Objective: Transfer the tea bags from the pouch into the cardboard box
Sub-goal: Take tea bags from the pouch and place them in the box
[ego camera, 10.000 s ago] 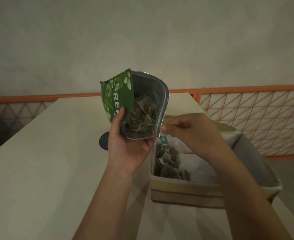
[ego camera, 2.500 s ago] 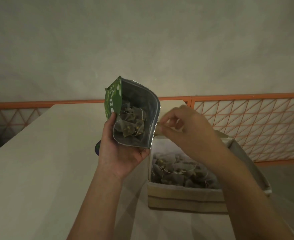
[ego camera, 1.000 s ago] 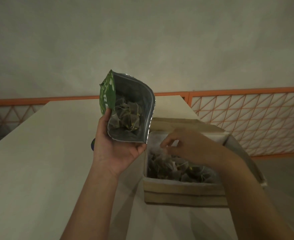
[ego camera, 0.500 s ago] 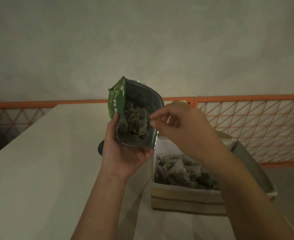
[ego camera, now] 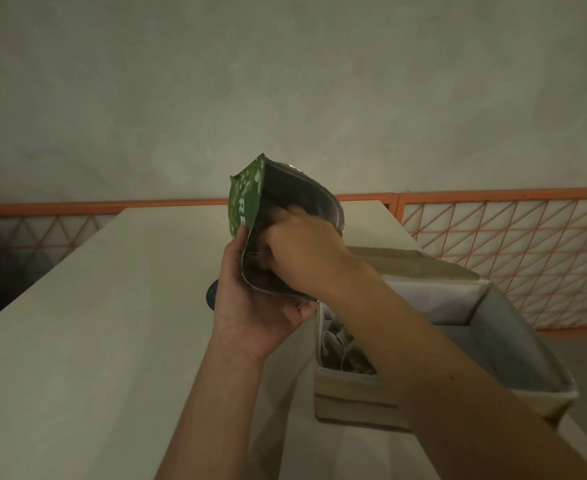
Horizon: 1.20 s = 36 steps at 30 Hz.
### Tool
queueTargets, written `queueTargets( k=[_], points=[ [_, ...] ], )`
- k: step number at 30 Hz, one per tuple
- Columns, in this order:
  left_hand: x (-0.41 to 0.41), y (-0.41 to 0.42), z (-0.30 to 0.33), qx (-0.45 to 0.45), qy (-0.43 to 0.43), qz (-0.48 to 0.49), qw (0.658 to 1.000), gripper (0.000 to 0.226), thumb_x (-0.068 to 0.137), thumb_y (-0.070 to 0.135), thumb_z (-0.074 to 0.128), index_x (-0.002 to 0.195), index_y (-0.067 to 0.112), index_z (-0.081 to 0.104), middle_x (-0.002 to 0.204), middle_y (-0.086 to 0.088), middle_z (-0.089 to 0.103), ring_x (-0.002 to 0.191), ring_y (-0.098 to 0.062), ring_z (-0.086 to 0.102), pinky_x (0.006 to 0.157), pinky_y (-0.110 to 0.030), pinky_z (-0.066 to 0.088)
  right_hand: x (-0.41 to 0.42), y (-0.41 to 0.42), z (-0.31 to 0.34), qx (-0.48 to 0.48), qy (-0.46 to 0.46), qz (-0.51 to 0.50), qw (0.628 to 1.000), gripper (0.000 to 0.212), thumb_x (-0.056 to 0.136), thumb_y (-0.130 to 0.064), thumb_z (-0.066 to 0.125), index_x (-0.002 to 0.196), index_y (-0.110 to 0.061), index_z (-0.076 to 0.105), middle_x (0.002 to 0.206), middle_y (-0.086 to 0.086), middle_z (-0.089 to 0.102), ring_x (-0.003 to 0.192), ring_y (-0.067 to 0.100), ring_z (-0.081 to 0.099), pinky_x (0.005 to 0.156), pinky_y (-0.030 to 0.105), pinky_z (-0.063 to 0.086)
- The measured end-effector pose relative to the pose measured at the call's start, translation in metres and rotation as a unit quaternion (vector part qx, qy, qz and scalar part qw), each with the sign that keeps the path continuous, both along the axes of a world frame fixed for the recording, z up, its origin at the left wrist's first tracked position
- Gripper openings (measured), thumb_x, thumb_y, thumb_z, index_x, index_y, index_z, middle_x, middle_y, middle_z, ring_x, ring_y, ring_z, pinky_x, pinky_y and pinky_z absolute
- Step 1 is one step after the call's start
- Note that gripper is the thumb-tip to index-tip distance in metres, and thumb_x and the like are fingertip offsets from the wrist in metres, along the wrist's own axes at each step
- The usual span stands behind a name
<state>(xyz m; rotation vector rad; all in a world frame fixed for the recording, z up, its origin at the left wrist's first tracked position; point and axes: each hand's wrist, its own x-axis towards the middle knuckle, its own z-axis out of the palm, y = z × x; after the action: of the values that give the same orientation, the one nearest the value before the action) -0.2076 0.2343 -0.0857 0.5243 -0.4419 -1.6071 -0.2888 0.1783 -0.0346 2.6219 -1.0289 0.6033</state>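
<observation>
Green on the outside and shiny silver on the inside, the pouch is up in the air over the table. We hold it with our left hand. The thumb lies along the green side and the other fingers curl under the bottom, so the hand grips it tight. The mouth of the pouch faces us and is wide open.

Our right hand is inside the pouch. The fingers are bent and reach down among the tea bags there. We cannot tell if they have hold of one, because the fingertips are hidden in the dark part of the pouch.

Just to the right of the pouch sits the cardboard box, on the table near its right edge. It has a pale lining, and its flaps stand open. Some tea bags with thin strings lie in the near left corner of the box. Our right arm passes over the box and hides much of its inside.

A small dark round thing peeks out on the table just behind our left hand. We cannot tell what it is.

Behind the table runs an orange fence with a criss-cross pattern, and then a plain grey wall.
</observation>
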Motion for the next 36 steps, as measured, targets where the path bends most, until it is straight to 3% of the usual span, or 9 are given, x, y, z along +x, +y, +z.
queueTargets(
  k=[4, 6, 12, 18, 22, 26, 30, 33, 36],
  points=[
    [0.0, -0.001, 0.0, 0.006, -0.008, 0.013, 1.0, 0.064, 0.087, 0.066, 0.054, 0.131, 0.021, 0.067, 0.131, -0.01, 0.068, 0.116, -0.027, 0.065, 0.098, -0.038, 0.049, -0.022, 0.011, 0.012, 0.124, -0.12, 0.055, 0.983, 0.002, 0.087, -0.018, 0.062, 0.087, -0.018, 0.06, 0.097, -0.002, 0.059, 0.089, 0.016, 0.058, 0.071, 0.03, 0.049],
    [-0.001, -0.001, -0.001, 0.002, -0.009, 0.01, 1.0, 0.063, 0.087, 0.065, 0.055, 0.128, 0.02, 0.07, 0.125, -0.01, 0.07, 0.106, -0.027, 0.066, 0.087, -0.036, 0.051, -0.039, 0.02, 0.021, 0.197, -0.221, 0.078, 0.952, 0.01, 0.084, -0.013, 0.064, 0.084, -0.017, 0.055, 0.087, -0.003, 0.062, 0.079, 0.013, 0.061, 0.065, 0.028, 0.049],
    [0.0, -0.004, -0.004, -0.009, -0.01, -0.01, 1.0, 0.066, 0.088, 0.068, 0.053, 0.13, 0.02, 0.068, 0.126, -0.01, 0.067, 0.107, -0.026, 0.061, 0.089, -0.035, 0.045, -0.094, 0.038, 0.027, 0.274, -0.431, 0.12, 0.852, 0.019, 0.084, -0.009, 0.071, 0.091, -0.019, 0.056, 0.084, -0.003, 0.067, 0.078, 0.021, 0.066, 0.072, 0.043, 0.058],
    [0.0, -0.005, -0.007, -0.021, -0.012, -0.015, 1.0, 0.063, 0.087, 0.068, 0.052, 0.124, 0.02, 0.071, 0.123, -0.009, 0.067, 0.101, -0.025, 0.062, 0.087, -0.034, 0.044, -0.122, 0.038, 0.001, 0.306, -0.373, 0.014, 0.876, 0.018, 0.08, -0.027, 0.076, 0.094, -0.027, 0.065, 0.081, -0.003, 0.064, 0.054, -0.002, 0.049, 0.051, 0.011, 0.042],
    [0.0, -0.004, -0.008, -0.021, -0.012, -0.013, 1.0, 0.064, 0.087, 0.069, 0.052, 0.124, 0.02, 0.072, 0.121, -0.009, 0.068, 0.1, -0.025, 0.064, 0.09, -0.035, 0.044, -0.124, 0.036, -0.018, 0.288, -0.306, -0.038, 0.907, 0.01, 0.083, -0.039, 0.07, 0.086, -0.031, 0.066, 0.084, -0.013, 0.064, 0.071, -0.004, 0.055, 0.058, 0.006, 0.042],
    [0.0, -0.005, -0.008, -0.02, -0.012, -0.015, 1.0, 0.065, 0.086, 0.07, 0.053, 0.125, 0.021, 0.071, 0.12, -0.009, 0.069, 0.099, -0.025, 0.065, 0.087, -0.035, 0.046, -0.117, 0.035, -0.017, 0.249, -0.333, -0.044, 0.908, 0.005, 0.086, -0.032, 0.068, 0.085, -0.028, 0.068, 0.088, -0.015, 0.063, 0.082, -0.002, 0.054, 0.064, 0.004, 0.041],
    [0.0, -0.004, -0.006, -0.016, -0.011, -0.014, 1.0, 0.065, 0.086, 0.069, 0.052, 0.127, 0.021, 0.07, 0.12, -0.009, 0.068, 0.099, -0.025, 0.064, 0.087, -0.035, 0.046, -0.112, 0.035, -0.014, 0.222, -0.326, -0.043, 0.918, 0.013, 0.086, -0.016, 0.07, 0.084, -0.029, 0.066, 0.082, -0.015, 0.062, 0.078, -0.001, 0.055, 0.062, 0.002, 0.041],
    [0.0, -0.003, -0.006, -0.014, -0.003, -0.01, 1.0, 0.067, 0.086, 0.069, 0.054, 0.131, 0.021, 0.068, 0.122, -0.01, 0.068, 0.1, -0.026, 0.064, 0.088, -0.035, 0.046, -0.11, 0.034, -0.02, 0.211, -0.277, -0.071, 0.935, 0.017, 0.086, -0.019, 0.07, 0.083, -0.035, 0.062, 0.079, -0.019, 0.06, 0.07, -0.005, 0.055, 0.063, 0.002, 0.042],
    [-0.001, -0.002, -0.004, -0.012, -0.009, -0.01, 1.0, 0.07, 0.087, 0.069, 0.053, 0.136, 0.021, 0.063, 0.126, -0.01, 0.066, 0.102, -0.026, 0.063, 0.084, -0.035, 0.048, -0.103, 0.037, -0.02, 0.175, -0.349, -0.032, 0.92, 0.017, 0.087, -0.013, 0.068, 0.088, -0.029, 0.065, 0.081, -0.016, 0.06, 0.074, -0.006, 0.054, 0.063, 0.005, 0.042]
  ],
)
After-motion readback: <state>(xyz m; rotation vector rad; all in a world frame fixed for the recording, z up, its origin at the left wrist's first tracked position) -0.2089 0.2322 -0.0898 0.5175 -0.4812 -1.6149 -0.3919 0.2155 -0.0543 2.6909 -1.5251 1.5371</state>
